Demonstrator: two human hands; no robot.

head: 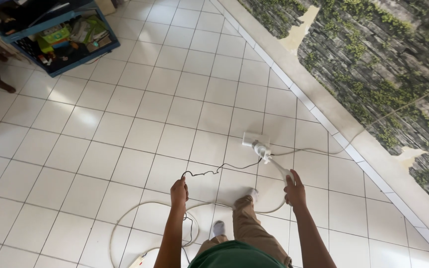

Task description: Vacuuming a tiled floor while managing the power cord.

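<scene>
A thin black cord (209, 172) runs over the white tiled floor (125, 124) from my left hand (178, 191), pinched shut on it, toward a white power strip (253, 141). My right hand (294, 188) grips a thick white cable (278, 167) plugged there. Wall (373, 59) right.

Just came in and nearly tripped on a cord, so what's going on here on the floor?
A person stands on the white tile floor near the wall. Their right hand grips a white handle that reaches down toward a white power strip. Their left hand holds up a thin black cord. A thick white cable loops on the tiles around their feet.
</scene>
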